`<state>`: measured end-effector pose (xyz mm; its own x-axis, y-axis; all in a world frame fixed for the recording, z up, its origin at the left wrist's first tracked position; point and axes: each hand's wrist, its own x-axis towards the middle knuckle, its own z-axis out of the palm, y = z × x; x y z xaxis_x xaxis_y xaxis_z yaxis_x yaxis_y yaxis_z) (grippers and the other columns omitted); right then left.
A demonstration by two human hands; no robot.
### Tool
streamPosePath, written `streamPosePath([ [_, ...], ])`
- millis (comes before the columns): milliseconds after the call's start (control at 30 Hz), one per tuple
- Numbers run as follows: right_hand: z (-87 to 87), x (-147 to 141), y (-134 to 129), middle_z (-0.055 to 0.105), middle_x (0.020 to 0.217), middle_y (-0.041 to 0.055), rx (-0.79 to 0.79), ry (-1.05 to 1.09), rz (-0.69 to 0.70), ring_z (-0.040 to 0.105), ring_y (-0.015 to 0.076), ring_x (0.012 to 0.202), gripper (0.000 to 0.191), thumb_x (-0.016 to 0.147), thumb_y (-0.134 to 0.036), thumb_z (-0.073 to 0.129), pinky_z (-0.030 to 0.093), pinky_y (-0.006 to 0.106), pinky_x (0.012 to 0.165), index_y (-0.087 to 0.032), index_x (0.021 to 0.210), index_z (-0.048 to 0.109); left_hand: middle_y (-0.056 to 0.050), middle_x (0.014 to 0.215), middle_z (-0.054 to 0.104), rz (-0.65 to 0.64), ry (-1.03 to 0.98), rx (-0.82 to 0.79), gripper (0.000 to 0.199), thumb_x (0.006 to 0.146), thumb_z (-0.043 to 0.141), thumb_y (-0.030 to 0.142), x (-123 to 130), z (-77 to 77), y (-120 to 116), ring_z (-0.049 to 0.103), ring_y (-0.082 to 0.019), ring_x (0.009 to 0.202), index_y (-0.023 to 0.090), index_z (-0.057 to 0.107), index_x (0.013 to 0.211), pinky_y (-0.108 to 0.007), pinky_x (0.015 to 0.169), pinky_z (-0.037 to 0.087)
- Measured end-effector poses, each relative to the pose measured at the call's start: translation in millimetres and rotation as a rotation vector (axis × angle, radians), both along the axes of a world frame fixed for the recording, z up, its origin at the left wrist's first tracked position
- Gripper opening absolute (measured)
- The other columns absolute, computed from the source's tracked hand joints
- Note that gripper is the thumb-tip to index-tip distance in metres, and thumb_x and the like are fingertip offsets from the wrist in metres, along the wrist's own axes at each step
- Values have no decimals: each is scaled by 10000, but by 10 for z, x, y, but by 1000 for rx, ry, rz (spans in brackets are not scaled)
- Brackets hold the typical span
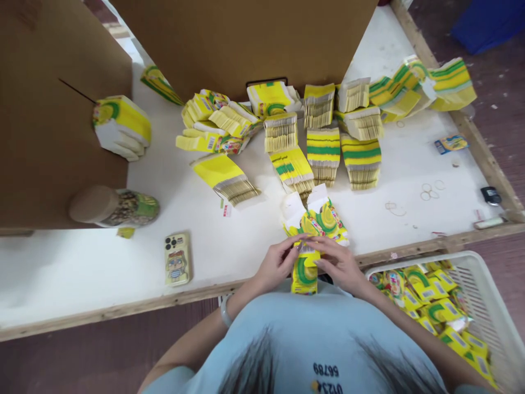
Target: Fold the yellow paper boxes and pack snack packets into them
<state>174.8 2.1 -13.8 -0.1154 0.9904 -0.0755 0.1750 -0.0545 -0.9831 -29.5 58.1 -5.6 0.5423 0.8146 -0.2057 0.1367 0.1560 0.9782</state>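
- White tabletop [102, 257] with a wooden edge filled most of the view, and brown cardboard sheets [254, 38] stood at its far side.
- At the near edge, both hands met over a small yellow-and-green carton [304, 273].
- The carton stood with its long axis running near to far, its far end under the fingertips and its near end pointing at the person's chest.
- The left hand [279, 262] pinched the carton's far left corner, fingers curled.
- The right hand [338, 264] pinched the far right side, fingers pressed together over it.
- Just beyond lay a loose opened carton [324, 216], flaps pointing far.
- Stacks of flat cartons [324, 148] lay farther off.
- A phone [177, 259] lay to the left, and a white basket [484, 273] of folded cartons sat near right.
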Motion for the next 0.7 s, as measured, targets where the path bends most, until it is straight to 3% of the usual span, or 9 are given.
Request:
streamPosePath([
  [100,72,-109,1,775,1108,84,-265,228,-7,771,208,944,472,884,-429,722,653,357,796,-269,1315,617,-113,1109,796,-11,25,-23,578,987,513,578,18,25,25,717,-202,850,173,683,1362,-358,858,604],
  [233,172,-105,65,767,991,27,-374,379,-25,759,175,853,427,817,-311,756,649,325,765,-259,1220,621,-112,1130,794,-13,29,-18,560,988,523,553,19,29,18,729,-211,914,173,678,1368,-344,857,605],
  [400,286,-3,165,788,1041,-18,-565,549,140,780,161,868,354,808,-328,790,665,337,809,-276,1151,717,-128,1158,779,-14,38,103,558,1049,396,495,-8,17,-57,733,-233,943,188,551,1489,-379,886,605],
  [467,290,-35,178,797,999,-30,-585,563,115,784,172,835,307,829,-393,778,676,389,814,-283,1114,747,-115,1075,782,-49,72,156,578,1067,340,460,-11,6,-50,732,-219,876,186,422,1569,-363,836,606],
  [533,288,-23,159,803,970,-32,-554,525,-5,780,182,776,302,845,-462,757,686,405,754,-305,1103,757,-94,991,768,-102,128,251,566,1077,296,434,4,-16,44,721,-210,818,185,380,1579,-350,794,595],
  [600,300,153,80,812,1005,-3,-469,393,-134,780,203,793,326,850,-510,740,679,377,718,-311,1107,763,-101,995,739,-89,223,408,509,1073,324,441,41,-57,250,708,-229,885,185,488,1482,-367,831,571],
  [700,322,821,-238,805,1110,83,-341,-74,-262,779,261,919,397,888,-559,646,656,373,767,-265,1121,774,-155,1128,671,121,462,628,509,949,622,535,132,-167,698,638,-297,1074,153,579,1284,-432,933,517],
])
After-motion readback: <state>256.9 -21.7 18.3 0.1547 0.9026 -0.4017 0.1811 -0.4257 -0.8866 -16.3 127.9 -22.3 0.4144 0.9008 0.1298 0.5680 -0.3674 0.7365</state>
